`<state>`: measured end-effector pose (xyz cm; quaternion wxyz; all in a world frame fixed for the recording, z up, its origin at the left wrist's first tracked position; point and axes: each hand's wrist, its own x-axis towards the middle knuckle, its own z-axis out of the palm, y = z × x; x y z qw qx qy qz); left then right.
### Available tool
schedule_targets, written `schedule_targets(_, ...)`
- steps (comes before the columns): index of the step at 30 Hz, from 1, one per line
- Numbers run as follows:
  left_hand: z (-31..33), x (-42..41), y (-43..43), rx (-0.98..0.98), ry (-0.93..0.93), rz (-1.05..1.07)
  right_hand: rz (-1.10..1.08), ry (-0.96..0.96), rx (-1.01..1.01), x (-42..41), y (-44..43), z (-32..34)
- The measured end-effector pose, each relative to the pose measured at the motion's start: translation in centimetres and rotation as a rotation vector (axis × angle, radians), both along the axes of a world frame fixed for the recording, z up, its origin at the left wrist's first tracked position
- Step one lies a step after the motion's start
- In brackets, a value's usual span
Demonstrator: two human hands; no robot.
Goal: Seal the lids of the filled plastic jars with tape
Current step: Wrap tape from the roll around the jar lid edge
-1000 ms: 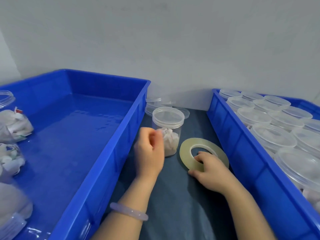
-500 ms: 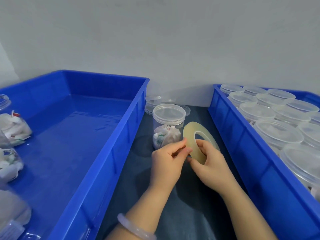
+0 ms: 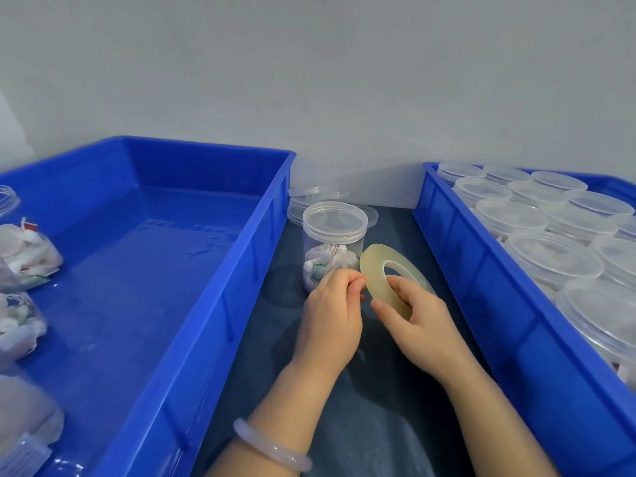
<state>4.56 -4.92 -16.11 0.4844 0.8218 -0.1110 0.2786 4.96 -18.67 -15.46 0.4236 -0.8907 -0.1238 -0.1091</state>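
Note:
A clear lidded plastic jar (image 3: 334,235) with white packets inside stands on the dark mat between two blue bins. Just in front of it, my right hand (image 3: 418,321) grips a thin yellowish roll of tape (image 3: 377,270), holding it tilted on edge above the mat. My left hand (image 3: 332,315) has its fingers curled, with the fingertips pinched at the roll's left rim. I cannot make out the tape's loose end.
A large blue bin (image 3: 192,321) on the left holds a few filled jars (image 3: 27,253) at its left edge. The blue bin (image 3: 509,325) on the right is packed with several lidded jars (image 3: 550,256). Loose clear lids (image 3: 320,196) lie behind the jar, against the white wall.
My right hand picked the tape roll up off the mat and tilted it on edge. My left hand left the jar and came to the roll's rim.

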Motion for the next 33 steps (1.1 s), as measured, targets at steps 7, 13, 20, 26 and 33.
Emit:
schedule_targets(7, 0.1, 0.4, 0.7, -0.048, 0.086, -0.053, 0.027, 0.056, -0.098, 0.2, -0.3, 0.0)
schedule_targets(13, 0.2, 0.0, 0.6, -0.185, 0.218, -0.142, -0.012, 0.001, -0.041, 0.3, -0.3, 0.2)
schedule_targets(20, 0.9, 0.0, -0.3, -0.385, 0.227, -0.1, -0.006, -0.106, 0.142, 0.7, 0.0, 1.6)
schedule_targets(26, 2.4, 2.0, 1.4, -0.192, -0.269, 0.273, -0.038, -0.07, 0.05, 3.8, 0.0, 5.7)
schedule_targets(33, 0.7, 5.4, 1.7, -0.045, -0.084, 0.025, 0.044, -0.028, -0.072, 5.7, 1.1, 5.6)
